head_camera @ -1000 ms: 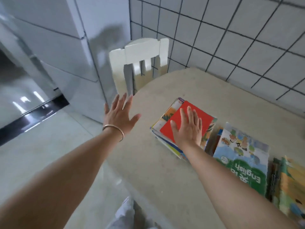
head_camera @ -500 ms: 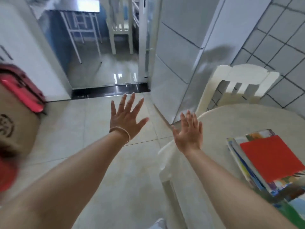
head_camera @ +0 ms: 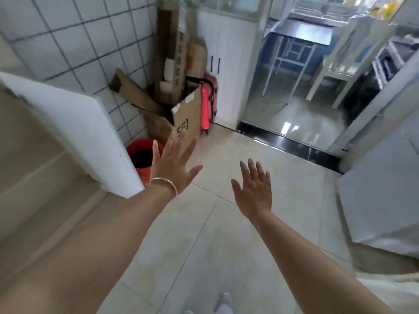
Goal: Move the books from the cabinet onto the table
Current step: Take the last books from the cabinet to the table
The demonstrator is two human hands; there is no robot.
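Note:
My left hand [head_camera: 173,165] is stretched out in front of me over the tiled floor, fingers spread, empty, with a thin bangle on the wrist. My right hand [head_camera: 254,189] is also out in front, fingers apart and holding nothing. No books show in this view. A beige cabinet [head_camera: 34,155] with a white open door or side panel [head_camera: 74,125] stands at the left, just left of my left forearm; its inside is not visible. Only a sliver of the table's rim [head_camera: 403,277] shows at the right edge.
A red bucket [head_camera: 144,156], cardboard boxes [head_camera: 188,118] and a pink suitcase [head_camera: 209,103] fill the corner ahead left. A white cupboard [head_camera: 226,64] stands behind them. A black threshold [head_camera: 288,141] leads to another room with a chair [head_camera: 340,64]. A white appliance [head_camera: 385,189] stands right.
My view has swung left, away from the table and its stacked books, toward the corner and cabinet. My right hand came off the red book; both hands stay spread and empty.

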